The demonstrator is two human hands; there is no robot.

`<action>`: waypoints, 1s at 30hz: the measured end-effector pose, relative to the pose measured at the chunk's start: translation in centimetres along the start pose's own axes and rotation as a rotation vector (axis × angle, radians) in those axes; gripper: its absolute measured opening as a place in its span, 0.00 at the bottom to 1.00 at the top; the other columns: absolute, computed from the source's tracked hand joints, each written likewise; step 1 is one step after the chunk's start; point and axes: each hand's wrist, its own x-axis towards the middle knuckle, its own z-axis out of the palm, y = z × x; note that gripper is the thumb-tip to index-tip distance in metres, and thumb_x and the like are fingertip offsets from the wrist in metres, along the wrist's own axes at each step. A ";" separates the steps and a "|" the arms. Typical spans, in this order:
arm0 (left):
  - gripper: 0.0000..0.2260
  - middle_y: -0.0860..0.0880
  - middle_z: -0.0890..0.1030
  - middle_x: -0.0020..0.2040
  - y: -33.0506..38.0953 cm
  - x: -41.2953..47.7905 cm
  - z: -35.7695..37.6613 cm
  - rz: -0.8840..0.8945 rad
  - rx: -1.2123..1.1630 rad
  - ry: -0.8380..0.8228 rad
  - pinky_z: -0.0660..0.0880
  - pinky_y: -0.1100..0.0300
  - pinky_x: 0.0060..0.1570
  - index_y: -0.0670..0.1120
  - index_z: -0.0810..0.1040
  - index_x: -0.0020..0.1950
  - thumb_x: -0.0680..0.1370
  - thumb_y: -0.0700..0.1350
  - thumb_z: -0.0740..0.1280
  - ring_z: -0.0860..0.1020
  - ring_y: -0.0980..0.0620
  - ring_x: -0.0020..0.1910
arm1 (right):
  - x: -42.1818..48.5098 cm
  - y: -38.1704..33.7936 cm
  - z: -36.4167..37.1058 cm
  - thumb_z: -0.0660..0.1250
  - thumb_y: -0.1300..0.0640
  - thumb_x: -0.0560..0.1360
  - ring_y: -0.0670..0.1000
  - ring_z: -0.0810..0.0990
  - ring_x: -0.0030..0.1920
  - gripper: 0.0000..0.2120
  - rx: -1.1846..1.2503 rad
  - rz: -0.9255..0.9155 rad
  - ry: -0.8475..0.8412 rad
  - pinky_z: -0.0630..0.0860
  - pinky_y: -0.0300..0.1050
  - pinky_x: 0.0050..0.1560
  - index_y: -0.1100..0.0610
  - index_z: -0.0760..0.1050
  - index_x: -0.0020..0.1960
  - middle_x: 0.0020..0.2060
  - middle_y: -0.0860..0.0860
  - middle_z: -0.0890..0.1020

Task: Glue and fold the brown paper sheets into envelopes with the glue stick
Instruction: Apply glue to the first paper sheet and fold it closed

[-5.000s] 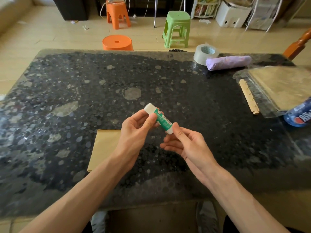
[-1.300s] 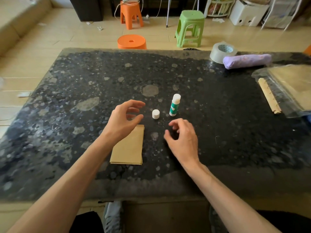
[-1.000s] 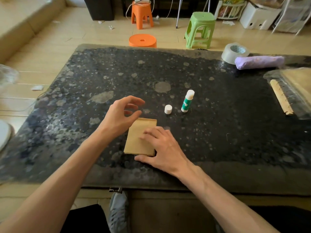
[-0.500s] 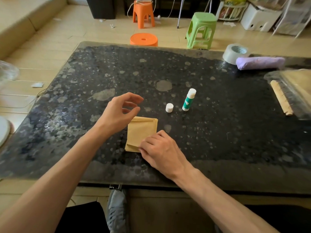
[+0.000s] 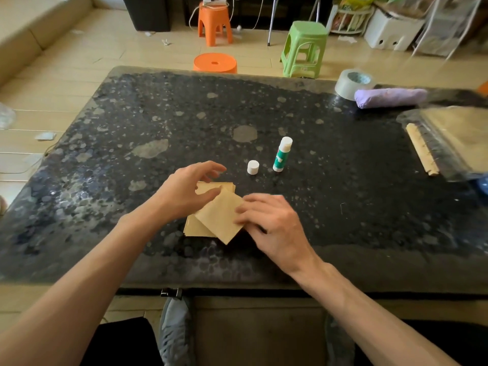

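Left hand hovers loose-fingered, holding nothing, over the brown paper stack mid-frame. The skewed top sheet is pinched by the right hand and might drag a second sheet along. Further right, the uncapped glue stick stands upright, so a bump could topple it.

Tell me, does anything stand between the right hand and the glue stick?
Nothing visible does. Only bare table lies between the right hand, which grips the top brown sheet, and the upright glue stick beyond it. The white cap stands left of that line.

Tape roll just beside purple bundle — green stool beyond
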 end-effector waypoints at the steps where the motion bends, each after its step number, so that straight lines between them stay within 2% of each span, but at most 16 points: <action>1: 0.21 0.60 0.80 0.58 0.1 0.1 0.4 -0.006 0.029 -0.021 0.78 0.51 0.57 0.62 0.74 0.70 0.79 0.51 0.72 0.79 0.60 0.56 | -0.2 0.8 -0.7 0.77 0.65 0.72 0.49 0.81 0.63 0.09 0.040 0.068 0.027 0.75 0.53 0.62 0.52 0.87 0.48 0.53 0.45 0.87; 3: 0.25 0.59 0.79 0.60 0.9 0.2 1.4 -0.016 0.029 -0.077 0.77 0.52 0.58 0.65 0.69 0.73 0.78 0.54 0.72 0.78 0.59 0.57 | -0.8 2.2 -2.5 0.77 0.67 0.71 0.47 0.79 0.63 0.12 0.134 0.241 0.054 0.75 0.54 0.63 0.51 0.88 0.46 0.54 0.43 0.86; 5: 0.28 0.57 0.79 0.61 2.2 0.5 2.9 -0.022 0.004 -0.137 0.74 0.55 0.60 0.65 0.65 0.76 0.79 0.56 0.71 0.79 0.58 0.57 | -1.3 3.3 -4.5 0.77 0.69 0.71 0.46 0.78 0.64 0.15 0.222 0.410 0.055 0.76 0.50 0.65 0.48 0.88 0.45 0.56 0.41 0.84; 8: 0.27 0.56 0.80 0.57 4.1 1.2 5.4 0.012 -0.049 -0.183 0.74 0.55 0.61 0.63 0.66 0.76 0.79 0.54 0.72 0.79 0.57 0.54 | -1.7 4.7 -7.1 0.76 0.69 0.73 0.43 0.79 0.60 0.20 0.287 0.576 0.020 0.77 0.41 0.61 0.42 0.87 0.42 0.60 0.40 0.79; 10: 0.24 0.56 0.77 0.57 5.1 1.4 6.6 0.110 0.036 -0.183 0.75 0.54 0.61 0.64 0.69 0.73 0.78 0.57 0.71 0.76 0.57 0.56 | -2.1 5.8 -8.2 0.73 0.71 0.75 0.43 0.80 0.56 0.24 0.293 0.671 -0.028 0.80 0.41 0.57 0.40 0.86 0.41 0.59 0.41 0.78; 13: 0.22 0.55 0.72 0.64 5.8 1.7 7.9 0.224 0.226 -0.182 0.71 0.57 0.63 0.61 0.73 0.72 0.79 0.58 0.70 0.71 0.54 0.62 | -2.8 6.9 -8.8 0.63 0.69 0.81 0.44 0.82 0.58 0.23 0.346 0.923 -0.060 0.81 0.48 0.63 0.42 0.86 0.51 0.57 0.42 0.83; 16: 0.21 0.54 0.72 0.63 5.7 1.8 9.1 0.251 0.290 -0.155 0.73 0.52 0.62 0.58 0.76 0.71 0.78 0.60 0.69 0.71 0.53 0.60 | -2.6 6.7 -9.0 0.56 0.64 0.84 0.47 0.84 0.56 0.19 0.558 1.155 0.046 0.82 0.51 0.62 0.49 0.83 0.59 0.56 0.49 0.85; 17: 0.22 0.54 0.72 0.62 5.5 1.8 9.4 0.257 0.296 -0.138 0.73 0.51 0.60 0.58 0.76 0.70 0.78 0.61 0.69 0.71 0.52 0.59 | -2.6 6.7 -9.0 0.58 0.63 0.83 0.47 0.85 0.55 0.17 0.590 1.165 0.076 0.82 0.50 0.61 0.49 0.83 0.60 0.56 0.50 0.85; 19: 0.24 0.53 0.71 0.62 5.3 1.6 9.9 0.284 0.333 -0.100 0.74 0.50 0.57 0.57 0.76 0.69 0.77 0.65 0.66 0.70 0.51 0.58 | -2.7 6.7 -9.0 0.68 0.62 0.81 0.46 0.85 0.53 0.14 0.530 1.099 0.077 0.83 0.47 0.59 0.49 0.82 0.63 0.55 0.47 0.85; 21: 0.26 0.53 0.71 0.64 5.1 1.5 10.1 0.316 0.343 -0.061 0.75 0.50 0.56 0.58 0.76 0.69 0.76 0.68 0.62 0.71 0.50 0.60 | -2.8 7.0 -8.7 0.75 0.66 0.76 0.46 0.85 0.51 0.20 0.445 1.033 0.060 0.83 0.46 0.57 0.49 0.81 0.64 0.54 0.46 0.84; 25: 0.26 0.54 0.69 0.73 4.5 1.4 10.3 0.338 0.374 -0.051 0.74 0.49 0.61 0.58 0.74 0.73 0.79 0.67 0.55 0.67 0.49 0.72 | -2.0 7.8 -8.2 0.76 0.65 0.74 0.45 0.85 0.49 0.21 0.305 0.966 0.013 0.83 0.46 0.57 0.48 0.82 0.64 0.52 0.43 0.84; 28: 0.23 0.57 0.70 0.73 4.0 1.3 10.4 0.352 0.390 -0.037 0.74 0.50 0.61 0.58 0.74 0.73 0.83 0.62 0.53 0.67 0.51 0.72 | -1.1 8.5 -7.9 0.76 0.64 0.75 0.41 0.84 0.47 0.21 0.206 0.895 0.000 0.82 0.43 0.58 0.47 0.82 0.64 0.51 0.42 0.85; 30: 0.21 0.57 0.71 0.72 3.8 1.3 10.3 0.346 0.395 -0.030 0.73 0.50 0.61 0.57 0.74 0.73 0.83 0.61 0.56 0.68 0.51 0.72 | -0.6 9.0 -7.7 0.74 0.65 0.75 0.40 0.83 0.48 0.21 0.166 0.863 -0.010 0.81 0.43 0.60 0.48 0.82 0.65 0.51 0.43 0.85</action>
